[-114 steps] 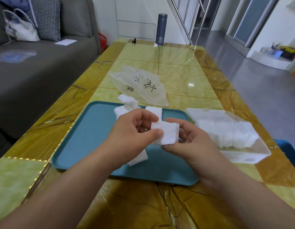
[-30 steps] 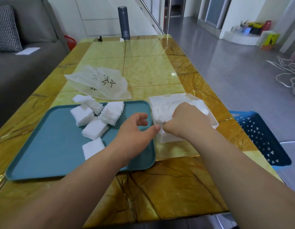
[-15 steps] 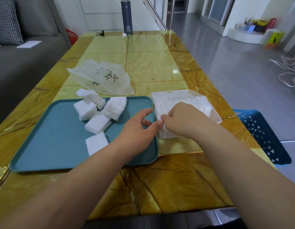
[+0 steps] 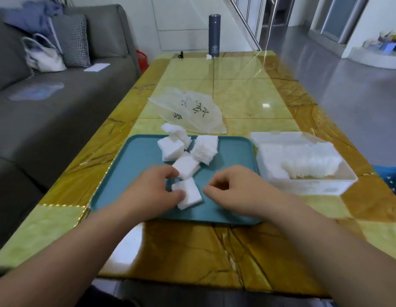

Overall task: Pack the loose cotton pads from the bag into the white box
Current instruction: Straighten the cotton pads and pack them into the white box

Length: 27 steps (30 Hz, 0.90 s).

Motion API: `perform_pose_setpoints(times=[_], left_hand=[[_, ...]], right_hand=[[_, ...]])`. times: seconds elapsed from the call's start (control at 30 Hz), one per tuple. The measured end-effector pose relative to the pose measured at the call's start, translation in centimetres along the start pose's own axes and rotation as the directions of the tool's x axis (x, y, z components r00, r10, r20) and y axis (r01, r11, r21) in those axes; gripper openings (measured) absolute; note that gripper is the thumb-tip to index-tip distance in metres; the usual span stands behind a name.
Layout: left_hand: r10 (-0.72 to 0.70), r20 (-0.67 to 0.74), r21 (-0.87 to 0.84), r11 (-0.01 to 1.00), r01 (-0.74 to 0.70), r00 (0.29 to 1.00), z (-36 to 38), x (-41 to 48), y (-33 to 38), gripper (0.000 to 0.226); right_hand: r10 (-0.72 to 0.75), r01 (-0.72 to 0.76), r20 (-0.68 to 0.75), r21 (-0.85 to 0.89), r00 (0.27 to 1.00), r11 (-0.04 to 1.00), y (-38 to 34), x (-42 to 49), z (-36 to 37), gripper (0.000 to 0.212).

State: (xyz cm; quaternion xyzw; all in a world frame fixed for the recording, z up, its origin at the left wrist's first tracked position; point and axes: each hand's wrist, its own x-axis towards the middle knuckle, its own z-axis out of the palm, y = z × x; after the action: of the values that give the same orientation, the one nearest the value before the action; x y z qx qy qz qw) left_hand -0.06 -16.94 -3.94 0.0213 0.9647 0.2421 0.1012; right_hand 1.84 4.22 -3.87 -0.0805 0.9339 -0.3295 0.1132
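A teal tray (image 4: 135,165) lies on the yellow marble table and carries several stacks of white cotton pads (image 4: 170,149). My left hand (image 4: 155,187) pinches the nearest stack (image 4: 189,194) at its left edge, thumb on top. My right hand (image 4: 232,187) hovers just right of that stack with fingers curled and nothing in it. The white box (image 4: 314,185) stands to the right of the tray, with a row of pads packed inside. The translucent bag (image 4: 192,111) lies flat behind the tray.
A dark flask (image 4: 214,35) stands at the table's far end. A grey sofa (image 4: 48,96) with a white handbag (image 4: 44,56) runs along the left. A blue basket (image 4: 392,180) sits on the floor at the right.
Both hands have come back from the white box to the tray. My left hand has taken hold of the nearest stack, and my right hand has left the box with nothing in it.
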Motion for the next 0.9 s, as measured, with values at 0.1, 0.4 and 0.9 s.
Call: perform_pose_setpoints(times=[0.1,0.4,0.9], left_hand=[[0.034,0.075,-0.089,0.996,-0.027,0.997,0.7,0.4,-0.6,0.051],[0.03,0.188,-0.203,0.979,0.009,0.982,0.4,2.2,-0.6,0.024],[0.175,0.049,-0.497,0.858,-0.128,0.983,1.1,2.6,-0.5,0.014]], right_hand=[[-0.029,0.03,0.078,-0.015,0.997,0.999,0.0,0.7,0.8,0.019],[0.015,-0.015,-0.013,0.059,1.0,0.998,0.4,2.6,2.1,0.03],[-0.077,0.179,-0.298,0.333,0.952,0.926,1.0,2.2,2.1,0.024]])
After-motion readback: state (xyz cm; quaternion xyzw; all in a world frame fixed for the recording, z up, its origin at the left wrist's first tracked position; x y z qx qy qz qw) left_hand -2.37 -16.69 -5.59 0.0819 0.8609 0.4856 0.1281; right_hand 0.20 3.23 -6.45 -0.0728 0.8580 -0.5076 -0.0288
